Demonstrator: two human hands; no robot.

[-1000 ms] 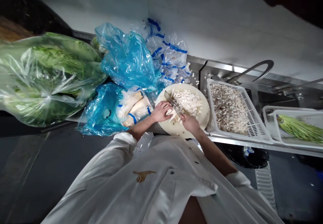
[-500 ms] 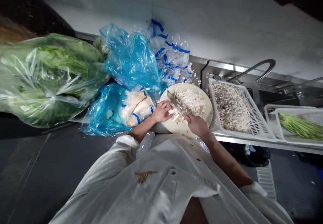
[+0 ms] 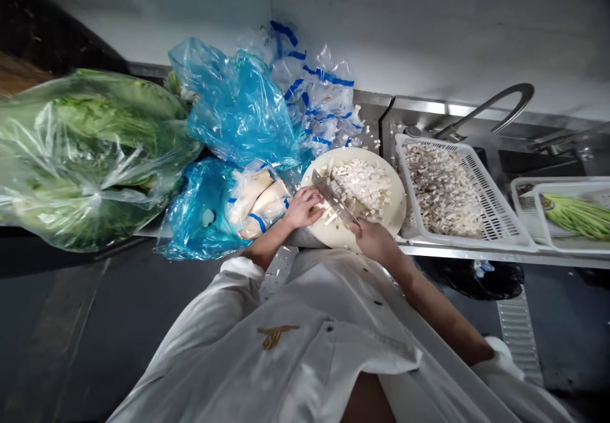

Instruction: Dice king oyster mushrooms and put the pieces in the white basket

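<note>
My right hand is wrapped round the handle of a kitchen knife, whose broad blade slants up to the left over a round cutting board. My left hand rests at the board's left side with its fingers curled and pressed on pale mushroom strips, just left of the blade. Its fingertips partly cover the strips. Beyond the blade lies a heap of diced white mushroom. Left of my left hand, whole thick-stemmed mushrooms sit in clear packaging on a blue plastic bag.
A white perforated basket of diced mushroom stands right of the board, near a curved faucet. Farther right, green stalks lie in another basket. Bagged leafy greens fill the left. Crumpled clear wrappers lie behind the board.
My view has shifted slightly. The knife and both hands stay in nearly the same place on the board, the blade still beside my left fingers.
</note>
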